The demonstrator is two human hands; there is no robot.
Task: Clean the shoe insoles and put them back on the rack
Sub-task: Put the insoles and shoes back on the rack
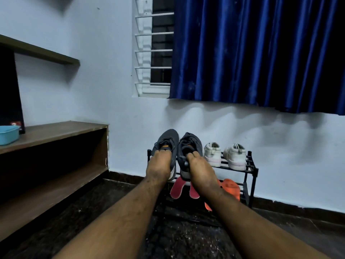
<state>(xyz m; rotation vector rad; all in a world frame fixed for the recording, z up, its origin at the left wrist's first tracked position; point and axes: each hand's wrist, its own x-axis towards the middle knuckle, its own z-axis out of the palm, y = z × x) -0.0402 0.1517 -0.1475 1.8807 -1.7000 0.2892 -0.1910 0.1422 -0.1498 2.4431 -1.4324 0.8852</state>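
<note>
Black shoe rack (251,166) against wall under blue curtain (261,53). Two dark grey sneakers held side by side over rack's left end, toes up, long axes near vertical. Left hand (158,165) grips left sneaker (166,141), fingers curled into its opening; right hand (198,169) grips right sneaker (188,146) likewise. White sneaker pair (224,155) on top tier, just right. Pink insoles (179,187) below hands, lengthwise toward camera; orange footwear (230,186) beside.

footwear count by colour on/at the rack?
Grey sneakers: 2, left hand holds one, right hand the other
White shoes: 2
Pink insoles: 2
Orange slippers: 2
Total: 8
</note>
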